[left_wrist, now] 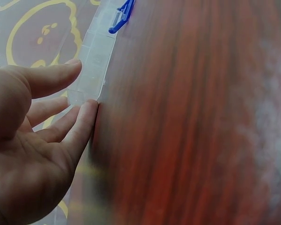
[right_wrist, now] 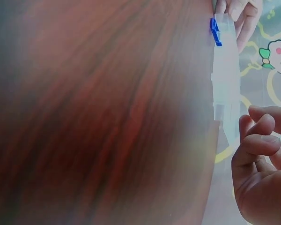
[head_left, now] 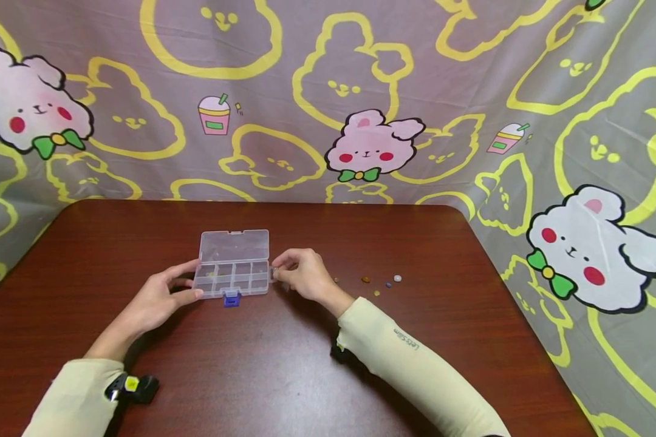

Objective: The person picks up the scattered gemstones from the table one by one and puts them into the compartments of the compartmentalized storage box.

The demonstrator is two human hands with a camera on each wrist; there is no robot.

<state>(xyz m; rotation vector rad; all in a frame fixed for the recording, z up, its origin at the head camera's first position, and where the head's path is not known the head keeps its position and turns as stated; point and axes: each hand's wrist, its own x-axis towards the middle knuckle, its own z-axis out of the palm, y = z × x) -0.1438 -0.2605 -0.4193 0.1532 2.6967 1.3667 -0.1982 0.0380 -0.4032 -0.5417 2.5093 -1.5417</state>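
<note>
A clear plastic compartment box [head_left: 232,279] lies on the table with its lid [head_left: 235,246] raised at the back and a blue latch [head_left: 231,300] hanging in front. A small yellowish piece [head_left: 210,274] shows in a left compartment. My left hand [head_left: 161,297] holds the box's left end, thumb at the front corner and fingers farther back. Just off the right end, my right hand [head_left: 304,276] has its fingertips drawn together, with a small translucent piece [head_left: 274,274] at them. Its kind is too small to tell, and the right wrist view hides it.
Right of my right hand lie small loose pieces: a white round one [head_left: 397,278], a blue one [head_left: 389,284], an orange-brown one [head_left: 365,280], a yellow one [head_left: 376,293] and a brownish one [head_left: 336,280]. A patterned curtain [head_left: 284,109] hangs behind the brown wooden table [head_left: 284,370].
</note>
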